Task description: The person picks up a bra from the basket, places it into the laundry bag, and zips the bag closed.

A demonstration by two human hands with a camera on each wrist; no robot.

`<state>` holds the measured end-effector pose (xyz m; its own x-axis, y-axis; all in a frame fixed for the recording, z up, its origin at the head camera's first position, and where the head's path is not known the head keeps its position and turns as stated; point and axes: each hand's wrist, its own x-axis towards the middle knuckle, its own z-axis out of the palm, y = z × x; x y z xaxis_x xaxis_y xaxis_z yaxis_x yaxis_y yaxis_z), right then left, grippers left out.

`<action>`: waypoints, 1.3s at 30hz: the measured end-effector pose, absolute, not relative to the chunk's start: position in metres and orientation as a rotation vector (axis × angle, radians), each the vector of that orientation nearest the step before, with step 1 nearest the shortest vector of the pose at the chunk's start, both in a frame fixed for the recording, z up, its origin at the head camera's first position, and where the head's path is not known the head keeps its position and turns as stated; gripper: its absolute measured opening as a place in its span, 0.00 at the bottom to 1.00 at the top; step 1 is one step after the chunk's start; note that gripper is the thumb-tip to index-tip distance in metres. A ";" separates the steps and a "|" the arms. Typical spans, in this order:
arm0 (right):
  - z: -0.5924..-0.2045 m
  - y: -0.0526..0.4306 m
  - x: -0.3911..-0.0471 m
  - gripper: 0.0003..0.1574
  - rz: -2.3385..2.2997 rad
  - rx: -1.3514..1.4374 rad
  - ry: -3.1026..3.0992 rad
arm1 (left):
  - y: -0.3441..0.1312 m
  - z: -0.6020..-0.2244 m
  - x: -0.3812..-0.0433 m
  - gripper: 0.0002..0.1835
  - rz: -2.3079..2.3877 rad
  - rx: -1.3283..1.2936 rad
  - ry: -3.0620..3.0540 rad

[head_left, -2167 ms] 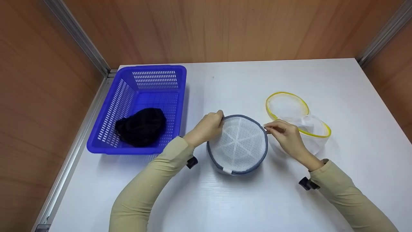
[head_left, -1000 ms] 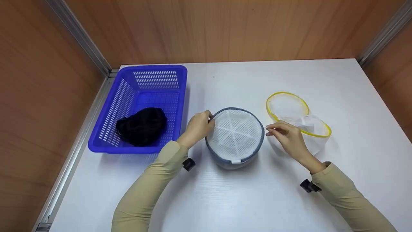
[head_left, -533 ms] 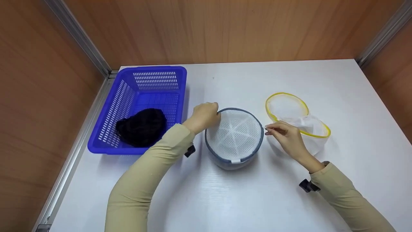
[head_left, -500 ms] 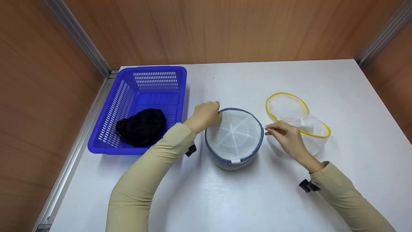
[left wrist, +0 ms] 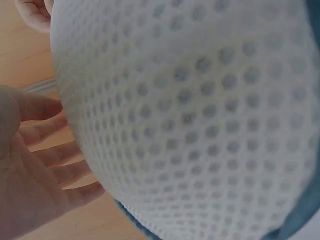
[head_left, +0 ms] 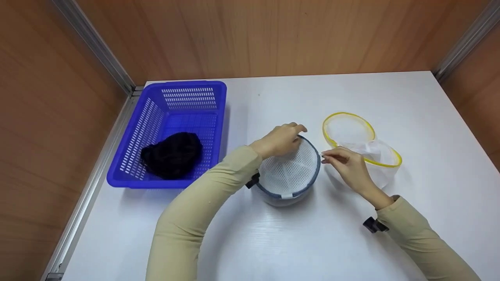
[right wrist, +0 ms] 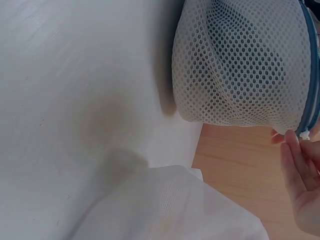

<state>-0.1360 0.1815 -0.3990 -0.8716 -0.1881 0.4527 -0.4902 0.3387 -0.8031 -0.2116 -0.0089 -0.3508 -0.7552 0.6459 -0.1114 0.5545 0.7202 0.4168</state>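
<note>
A round white mesh laundry bag (head_left: 291, 175) with blue-grey zip trim stands in the middle of the table. My left hand (head_left: 281, 141) reaches across its lid to the far rim. In the left wrist view the fingers (left wrist: 57, 152) of that hand are extended beside the mesh, apart from a firm hold. My right hand (head_left: 347, 166) is at the right rim, where thumb and finger pinch the small white zipper pull (right wrist: 305, 134). Dark contents show faintly through the mesh in the right wrist view.
At left stands a blue plastic basket (head_left: 166, 182) holding a crumpled black cloth (head_left: 174, 155). A second white mesh bag (head_left: 384, 169) with yellow trim lies just behind my right hand. Wooden panels (head_left: 273, 39) close off the back and sides of the white table (head_left: 258, 246).
My left hand has gone from the left rim, over the lid, to the far rim. The bag shifted slightly away at first and then stayed put. My right hand has hardly moved.
</note>
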 end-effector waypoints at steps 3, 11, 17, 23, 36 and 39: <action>-0.399 0.181 -0.136 0.07 1.540 0.602 -2.330 | -0.003 -0.352 -0.210 0.19 0.473 0.991 2.636; -0.399 0.181 -0.135 0.08 1.577 0.623 -2.319 | -0.001 -0.349 -0.208 0.17 0.385 0.974 2.560; -0.400 0.180 -0.135 0.08 1.591 0.628 -2.302 | -0.005 -0.348 -0.207 0.15 0.387 1.057 2.557; -0.399 0.178 -0.135 0.08 1.598 0.648 -2.303 | -0.010 -0.347 -0.203 0.14 0.334 1.032 2.584; -0.422 0.187 -0.145 0.09 1.481 0.657 -2.344 | -0.025 -0.353 -0.196 0.12 0.384 1.036 2.505; -0.422 0.187 -0.145 0.09 1.449 0.707 -2.329 | -0.030 -0.354 -0.194 0.12 0.403 1.041 2.498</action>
<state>-0.1450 0.1872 -0.4219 -0.8310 -0.2447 0.4996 -0.5563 0.3676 -0.7453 -0.1935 -0.0305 -0.3538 -0.6409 0.7249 -0.2526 0.6085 0.6804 0.4084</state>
